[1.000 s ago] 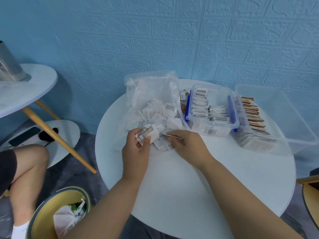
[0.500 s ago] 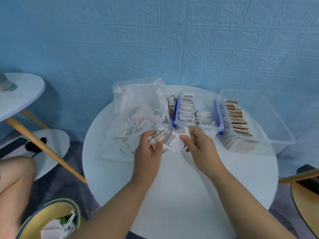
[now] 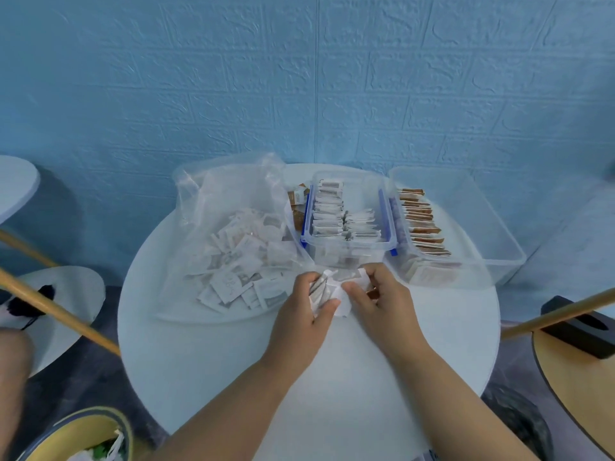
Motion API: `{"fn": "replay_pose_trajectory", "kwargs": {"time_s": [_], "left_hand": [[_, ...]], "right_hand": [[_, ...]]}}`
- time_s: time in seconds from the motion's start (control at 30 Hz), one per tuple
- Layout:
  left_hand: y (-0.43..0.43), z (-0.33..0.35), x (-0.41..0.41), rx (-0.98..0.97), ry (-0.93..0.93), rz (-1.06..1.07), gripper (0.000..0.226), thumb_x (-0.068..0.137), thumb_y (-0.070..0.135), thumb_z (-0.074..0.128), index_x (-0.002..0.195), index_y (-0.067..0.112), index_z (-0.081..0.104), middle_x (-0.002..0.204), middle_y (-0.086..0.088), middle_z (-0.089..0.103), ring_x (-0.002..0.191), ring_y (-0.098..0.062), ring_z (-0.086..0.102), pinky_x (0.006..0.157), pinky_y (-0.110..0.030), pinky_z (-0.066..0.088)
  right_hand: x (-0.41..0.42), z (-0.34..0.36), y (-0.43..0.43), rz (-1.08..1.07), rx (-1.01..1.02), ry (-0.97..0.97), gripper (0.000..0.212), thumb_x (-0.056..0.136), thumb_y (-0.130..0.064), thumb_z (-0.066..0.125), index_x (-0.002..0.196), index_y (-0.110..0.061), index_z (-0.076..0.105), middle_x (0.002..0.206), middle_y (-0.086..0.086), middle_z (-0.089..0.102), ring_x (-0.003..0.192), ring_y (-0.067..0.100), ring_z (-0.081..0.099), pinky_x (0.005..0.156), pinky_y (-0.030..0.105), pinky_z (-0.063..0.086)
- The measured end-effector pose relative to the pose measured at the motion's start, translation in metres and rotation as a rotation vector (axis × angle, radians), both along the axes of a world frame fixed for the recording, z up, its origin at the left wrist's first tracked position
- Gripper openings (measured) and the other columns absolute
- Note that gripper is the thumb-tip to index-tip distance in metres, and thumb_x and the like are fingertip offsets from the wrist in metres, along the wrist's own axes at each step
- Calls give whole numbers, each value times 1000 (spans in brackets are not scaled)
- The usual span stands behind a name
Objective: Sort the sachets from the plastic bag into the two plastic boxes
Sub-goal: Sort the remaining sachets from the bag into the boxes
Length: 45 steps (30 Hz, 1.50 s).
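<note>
Two boxes sit at the desk's [image 3: 342, 387] far edge: a blue-clipped box [image 3: 332, 255] holding white sachets [image 3: 329, 214], a clear box [image 3: 482, 227] holding brown ones. The bag [image 3: 229, 194] lies left of them, loose sachets inside. Left hand [image 3: 299, 314] and right hand [image 3: 386, 304], almost touching, each pinch a white bunch [image 3: 321, 289] just before the blue-clipped box.

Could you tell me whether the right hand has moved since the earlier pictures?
Yes. The right hand, gripping sachets, has shifted rightward, from the plastic bag mouth to just in front of the blue-clipped box.
</note>
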<state>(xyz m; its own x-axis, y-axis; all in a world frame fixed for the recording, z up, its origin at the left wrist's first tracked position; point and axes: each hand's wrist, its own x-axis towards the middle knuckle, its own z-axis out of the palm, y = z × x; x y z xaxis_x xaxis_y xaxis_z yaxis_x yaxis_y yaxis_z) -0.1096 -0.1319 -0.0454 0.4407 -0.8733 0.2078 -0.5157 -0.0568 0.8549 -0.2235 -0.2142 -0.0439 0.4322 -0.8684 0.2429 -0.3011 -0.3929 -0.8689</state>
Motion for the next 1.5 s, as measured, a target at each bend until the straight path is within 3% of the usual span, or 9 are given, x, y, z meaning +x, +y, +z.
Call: {"fn": "replay_pose_trajectory", "kwargs": {"time_s": [0.27, 0.5, 0.67, 0.83, 0.97, 1.1, 1.23, 1.4, 1.5], "left_hand": [[1, -2, 2, -23, 14, 128, 24, 94, 13, 48, 118, 13, 46, 106, 6, 53, 97, -14, 51, 75, -16, 33], [1, -3, 3, -4, 121, 81, 21, 95, 10, 43, 114, 20, 45, 99, 5, 56, 90, -17, 53, 77, -25, 38], [5, -2, 4, -2, 184, 13, 15, 93, 17, 41, 104, 26, 47, 92, 4, 59, 81, -12, 53, 73, -23, 40], [4, -2, 3, 43, 30, -91, 34, 77, 26, 39, 110, 22, 47, 93, 13, 56, 84, 3, 51, 72, -6, 37], [1, -7, 3, 27, -114, -86, 36, 84, 18, 50, 119, 15, 45, 108, 6, 57, 100, -11, 54, 85, -20, 41], [1, -7, 2, 18, -95, -14, 44, 87, 7, 57, 127, 12, 40, 115, 10, 46, 108, -7, 48, 88, -12, 33], [0, -8, 2, 8, -107, 19, 44, 86, 9, 58, 126, 14, 41, 113, 9, 50, 105, -13, 54, 82, -15, 37], [2, -12, 2, -19, -164, 1, 40, 87, 10, 58, 124, 14, 45, 114, 1, 58, 103, -17, 56, 85, -23, 42], [1, -14, 3, -16, -184, -17, 44, 85, 9, 57, 126, 11, 43, 118, -2, 57, 106, -20, 56, 89, -30, 43]], "right_hand": [[-7, -1, -5, -57, 172, -271, 10, 91, -15, 55, 82, -18, 55, 73, -8, 55, 66, 1, 48, 64, 10, 40], [-7, -4, -3, 103, 220, -213, 13, 81, -9, 68, 80, -20, 62, 66, 1, 54, 63, 11, 47, 62, 23, 41], [-6, -7, 0, 175, 93, -88, 28, 78, -8, 72, 83, -34, 63, 76, 10, 61, 61, 18, 47, 61, 26, 43], [-4, -7, 0, 146, -9, 19, 36, 75, -11, 75, 96, -31, 54, 88, -8, 58, 69, 8, 55, 64, 19, 49], [-6, -11, -2, 240, -196, 60, 57, 81, -13, 70, 120, -44, 42, 104, -25, 47, 82, 3, 50, 65, 12, 44], [-3, -17, -2, 265, -431, 155, 51, 85, -23, 58, 133, -32, 44, 94, -21, 48, 80, -4, 38, 67, 6, 34], [-2, -19, -2, 215, -445, 170, 38, 86, -32, 53, 124, -34, 46, 97, -6, 60, 85, 4, 44, 73, 17, 36], [-4, -19, -2, 192, -409, 140, 36, 86, -32, 57, 121, -27, 51, 98, -30, 46, 81, -12, 43, 72, 4, 33], [-3, -20, -2, 274, -443, 142, 46, 88, -28, 56, 132, -28, 43, 109, -11, 59, 91, -4, 48, 79, 12, 41]]}}
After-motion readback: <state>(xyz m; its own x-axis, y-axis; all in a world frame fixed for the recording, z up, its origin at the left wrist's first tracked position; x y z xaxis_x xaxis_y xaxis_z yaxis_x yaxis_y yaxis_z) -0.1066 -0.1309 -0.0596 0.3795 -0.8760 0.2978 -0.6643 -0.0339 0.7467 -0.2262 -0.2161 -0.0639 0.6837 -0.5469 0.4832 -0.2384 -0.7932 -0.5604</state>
